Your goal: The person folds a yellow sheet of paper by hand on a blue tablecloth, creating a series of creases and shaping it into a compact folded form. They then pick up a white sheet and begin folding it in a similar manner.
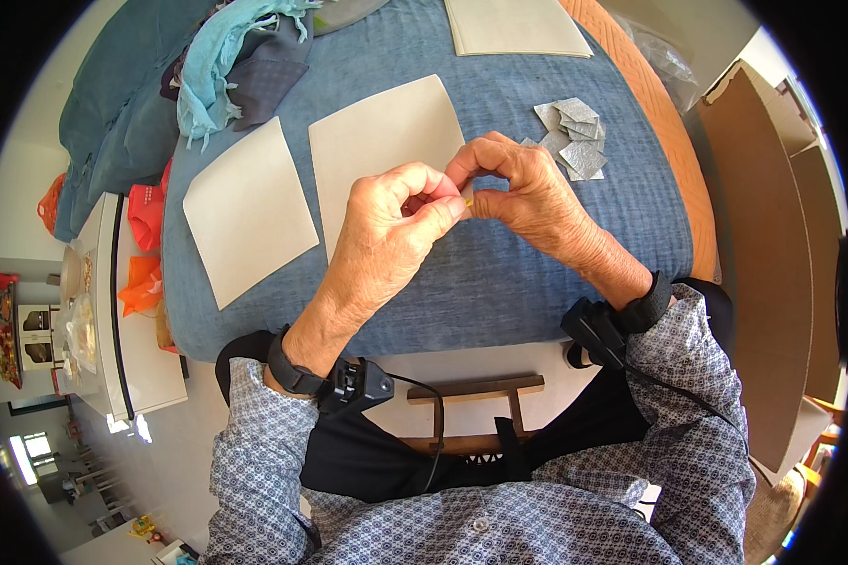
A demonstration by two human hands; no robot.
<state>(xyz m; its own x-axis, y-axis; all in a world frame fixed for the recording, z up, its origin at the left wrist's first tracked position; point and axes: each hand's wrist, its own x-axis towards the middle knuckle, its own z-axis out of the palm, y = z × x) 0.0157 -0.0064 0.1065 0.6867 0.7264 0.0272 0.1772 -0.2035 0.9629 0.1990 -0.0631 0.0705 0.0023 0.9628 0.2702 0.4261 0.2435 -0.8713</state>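
Observation:
My left hand (399, 215) and my right hand (526, 187) meet fingertip to fingertip above the blue cloth (495, 282). Between their thumbs and forefingers they pinch a tiny piece with a yellow edge (469, 203); the fingers hide most of it. Behind and beneath the hands lies a large cream paper sheet (389, 127), partly covered by them. Another cream sheet (251, 212) rests flat to the left of my left hand. Just beyond my right hand is a loose, overlapping heap of silvery square pieces (579, 134).
A stack of cream sheets (516, 28) lies at the far edge. Crumpled at the far left are a light blue fringed scarf (215, 63) and dark cloth (272, 67). A tall cardboard sheet (763, 261) stands to the right. Black wrist devices with cables (357, 385) sit on both forearms.

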